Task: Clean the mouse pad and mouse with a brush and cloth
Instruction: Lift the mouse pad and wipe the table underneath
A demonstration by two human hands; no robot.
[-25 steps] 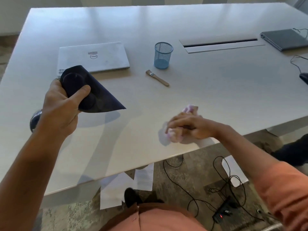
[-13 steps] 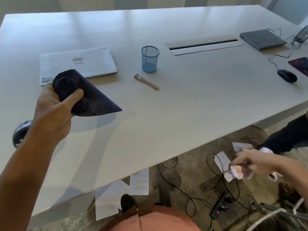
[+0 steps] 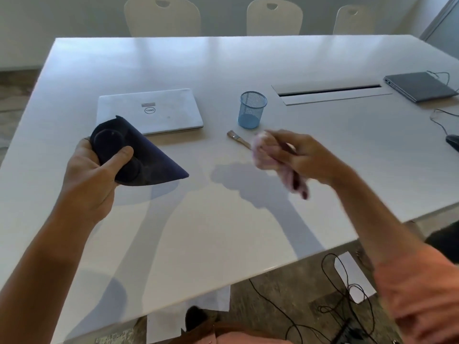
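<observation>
The crumpled pink cloth [image 3: 272,155] has been brought back above the table by the right hand [image 3: 295,155]; the folded dark mouse pad [image 3: 146,160] is gripped by the left hand [image 3: 95,170], so wiping seems next.

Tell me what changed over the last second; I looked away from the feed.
The right hand, holding the pink cloth, swung off the table's near edge, then came back up above the table by the brush. The left hand kept the dark mouse pad raised.

Matt dark mouse pad [image 3: 149,162], soft pink cloth [image 3: 267,155], glossy table [image 3: 223,232]
</observation>
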